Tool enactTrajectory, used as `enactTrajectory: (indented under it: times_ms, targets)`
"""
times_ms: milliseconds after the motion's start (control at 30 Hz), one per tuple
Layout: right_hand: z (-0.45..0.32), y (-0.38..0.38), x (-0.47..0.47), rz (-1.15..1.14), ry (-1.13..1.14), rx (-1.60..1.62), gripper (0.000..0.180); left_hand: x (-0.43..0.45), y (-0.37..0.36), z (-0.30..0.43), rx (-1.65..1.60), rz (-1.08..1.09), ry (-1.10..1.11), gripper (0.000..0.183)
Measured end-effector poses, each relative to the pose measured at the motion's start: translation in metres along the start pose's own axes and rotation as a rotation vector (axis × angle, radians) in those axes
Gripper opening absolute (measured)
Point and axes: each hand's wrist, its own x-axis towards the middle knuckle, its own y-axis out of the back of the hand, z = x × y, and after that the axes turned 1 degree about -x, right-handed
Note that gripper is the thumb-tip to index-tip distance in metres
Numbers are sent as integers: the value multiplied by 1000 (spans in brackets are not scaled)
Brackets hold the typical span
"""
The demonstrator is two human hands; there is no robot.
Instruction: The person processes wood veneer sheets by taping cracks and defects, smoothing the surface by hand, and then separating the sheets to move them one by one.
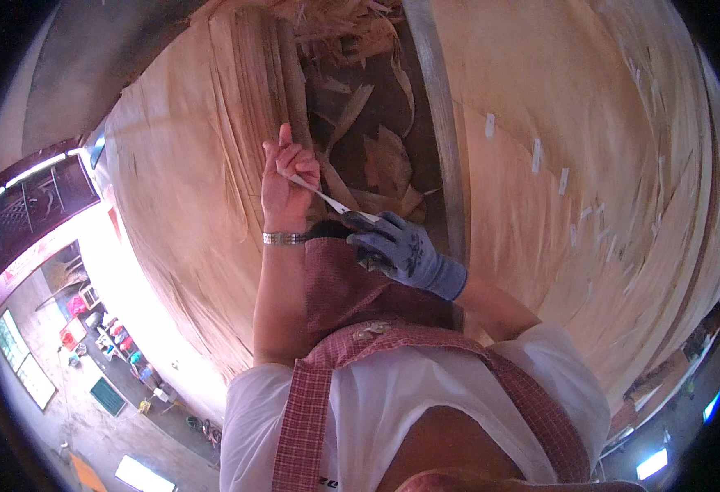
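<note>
A narrow white strip (328,200), seemingly tape, runs between my two hands in front of the apron. My left hand (290,175) is bare, with a metal watch band (283,238) at the wrist. Its lower fingers curl over one end of the strip, while another finger points up. On my right hand (406,252) is a grey-blue knit glove with a dark coating. The gloved fingers pinch the strip's other end. Beyond the hands lies a dark gap with torn pieces of wood veneer (387,163).
Stacked wood veneer sheets (175,141) rise on the left. On the right, a broad veneer stack (520,80) carries several short white tape pieces (536,155). A greyish wooden edge (437,111) borders the gap. Shavings (350,31) heap at the far end.
</note>
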Motion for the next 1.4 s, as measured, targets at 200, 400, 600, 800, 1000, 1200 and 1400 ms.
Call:
enactTrajectory:
  times_ms: [200, 400, 600, 800, 1000, 1200, 1400]
  targets:
    - [-22, -13, -30, 117, -151, 857, 27, -24, -29, 7, -15, -298, -1, 35]
    - [-25, -37, -70, 427, -558, 832, 25, -52, -36, 13, 183, -454, 9, 45]
    - [-79, -76, 50, 565, -295, 516, 31, -98, -5, 20, 253, -526, 86, 54]
    - [-104, -118, 46, -38, -845, 1025, 31, -136, 27, 72, 219, -575, 68, 62]
    - [-105, -147, 23, 110, -1014, 941, 26, -161, 120, 95, 290, -14, 32, 70]
    - [-85, -170, 40, 216, -950, 612, 22, -204, 246, 67, 518, 503, 425, 76]
    - [-86, -207, 12, 2, -520, 25, 23, -211, 215, 72, 397, 250, 292, 64]
